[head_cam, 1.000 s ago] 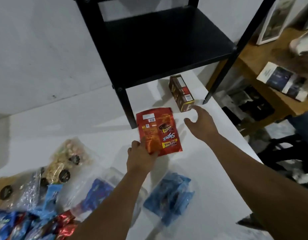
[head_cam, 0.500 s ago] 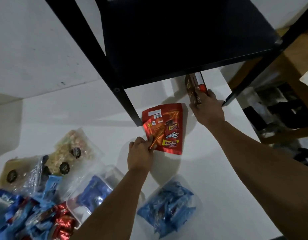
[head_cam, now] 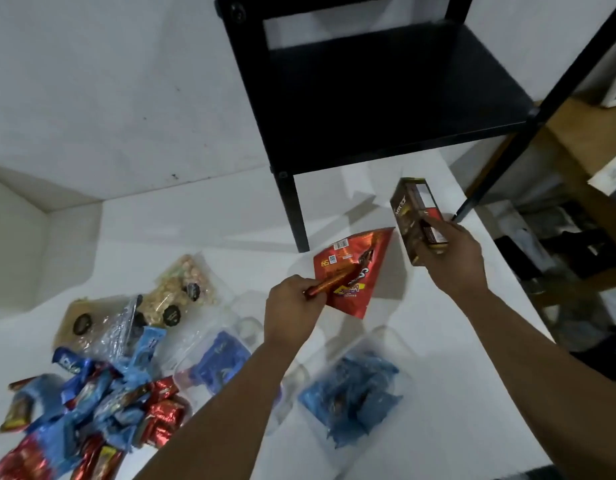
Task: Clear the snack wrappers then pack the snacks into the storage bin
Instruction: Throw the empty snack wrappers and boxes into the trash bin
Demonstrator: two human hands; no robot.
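Note:
My left hand pinches the folded edge of a flat red snack pouch, which hangs lifted off the white table. My right hand grips a brown and red snack box, held tilted above the table to the right of the pouch. A clear bag of blue-wrapped snacks lies below my hands. Another clear container with blue packets sits partly behind my left forearm.
A black shelf unit stands on the table's far side, its leg just left of the pouch. Bags of nuts and a heap of blue and red wrapped snacks fill the left. The table's right edge drops to clutter.
My right hand closed round the box under the shelf and lifted it toward me. My left hand raised the red pouch off the table, folding it.

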